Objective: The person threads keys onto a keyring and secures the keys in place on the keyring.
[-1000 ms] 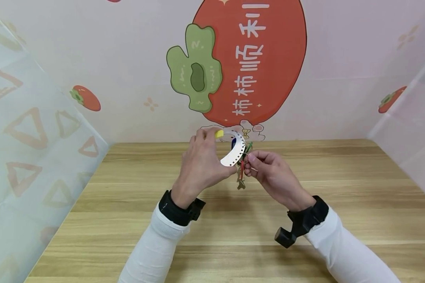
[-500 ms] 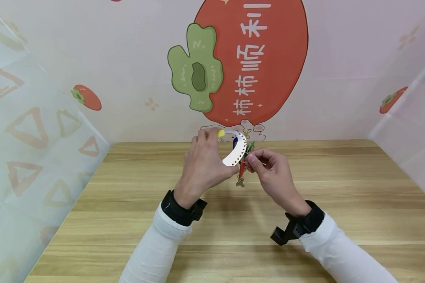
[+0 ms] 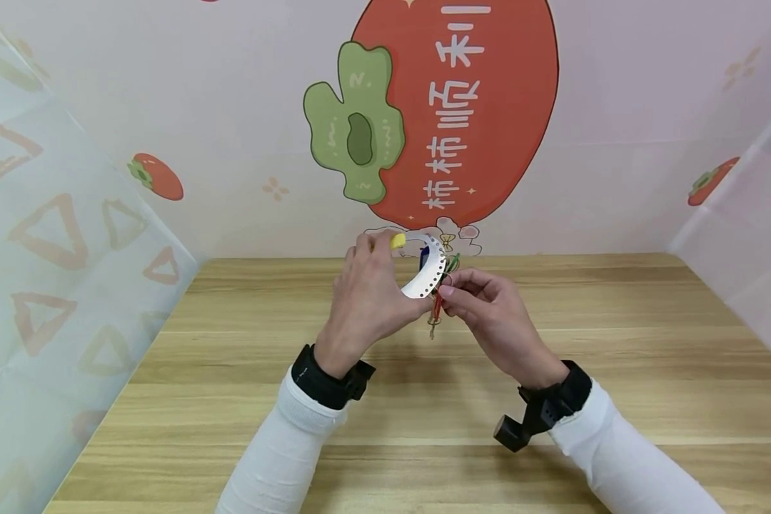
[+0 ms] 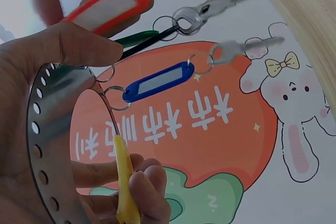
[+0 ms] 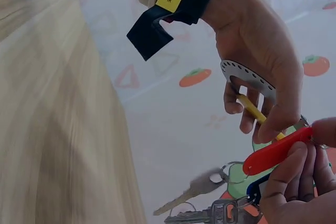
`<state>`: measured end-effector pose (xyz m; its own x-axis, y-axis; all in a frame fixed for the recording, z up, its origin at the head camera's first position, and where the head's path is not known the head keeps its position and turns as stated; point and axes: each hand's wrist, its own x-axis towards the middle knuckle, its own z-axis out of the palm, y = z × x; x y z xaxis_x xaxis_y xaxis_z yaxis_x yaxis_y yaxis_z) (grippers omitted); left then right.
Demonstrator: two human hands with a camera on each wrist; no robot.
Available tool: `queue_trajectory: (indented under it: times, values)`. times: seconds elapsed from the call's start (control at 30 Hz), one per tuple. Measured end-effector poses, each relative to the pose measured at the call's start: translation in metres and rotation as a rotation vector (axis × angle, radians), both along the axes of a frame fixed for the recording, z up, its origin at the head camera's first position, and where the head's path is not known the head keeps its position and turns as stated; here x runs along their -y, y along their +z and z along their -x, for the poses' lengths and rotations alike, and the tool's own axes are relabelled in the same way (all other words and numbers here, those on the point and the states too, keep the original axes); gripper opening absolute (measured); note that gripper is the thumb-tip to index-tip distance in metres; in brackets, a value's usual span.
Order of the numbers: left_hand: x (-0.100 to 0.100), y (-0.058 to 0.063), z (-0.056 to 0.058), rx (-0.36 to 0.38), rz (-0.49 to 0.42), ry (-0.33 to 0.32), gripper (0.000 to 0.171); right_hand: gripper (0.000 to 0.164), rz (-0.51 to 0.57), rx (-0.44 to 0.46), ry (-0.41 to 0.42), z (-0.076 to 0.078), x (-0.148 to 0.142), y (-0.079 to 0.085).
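Observation:
My left hand (image 3: 373,296) grips a curved metal plate (image 3: 429,275) with a row of holes along its outer edge, held above the table. A yellow tag (image 4: 125,182) hangs on the plate's inner edge beside the left fingers. Blue (image 4: 160,82), black (image 4: 149,43) and green (image 4: 137,39) key tags hang near the plate on small rings, with blurred keys (image 4: 228,52) attached. My right hand (image 3: 497,321) pinches a red key tag (image 5: 275,151) at its ring end, close to the plate's holed edge. Keys (image 5: 197,186) dangle below. Whether the red tag's ring passes through a hole cannot be seen.
A wooden table (image 3: 231,414) lies beneath both hands. Behind it stands a backdrop (image 3: 244,107) printed with a large red persimmon, and pale panels rise at both sides. Black camera straps (image 3: 324,378) sit on both wrists.
My right hand has shifted slightly left, nearer the plate, and the red key tag has turned, so its key now shows edge-on. My left hand has stayed almost still on the plate.

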<state>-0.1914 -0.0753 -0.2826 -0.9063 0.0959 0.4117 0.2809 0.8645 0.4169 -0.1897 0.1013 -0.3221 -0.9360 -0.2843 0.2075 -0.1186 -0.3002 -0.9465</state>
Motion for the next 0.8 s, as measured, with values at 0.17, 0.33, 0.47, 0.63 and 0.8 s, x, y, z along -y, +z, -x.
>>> queue_trajectory:
  times: [0.17,0.33,0.47,0.63,0.8]
  values:
    - [0.0,-0.001,0.0,0.0,-0.006,-0.002,0.091,0.032,-0.031,-0.052,-0.061,-0.001,0.0,-0.001]
    - [0.0,-0.001,0.001,0.004,-0.023,-0.01,0.092,0.024,-0.175,-0.266,-0.223,-0.008,0.003,0.006]
    - [-0.001,-0.001,0.001,0.012,-0.034,-0.026,0.093,0.017,-0.35,-0.509,-0.409,-0.016,0.007,0.014]
    - [-0.002,-0.002,0.001,0.015,-0.027,-0.026,0.092,0.014,-0.436,-0.742,-0.545,-0.015,0.01,0.011]
    - [-0.003,-0.003,0.001,0.012,-0.017,-0.019,0.094,0.013,-0.535,-0.889,-0.609,-0.005,0.005,0.0]
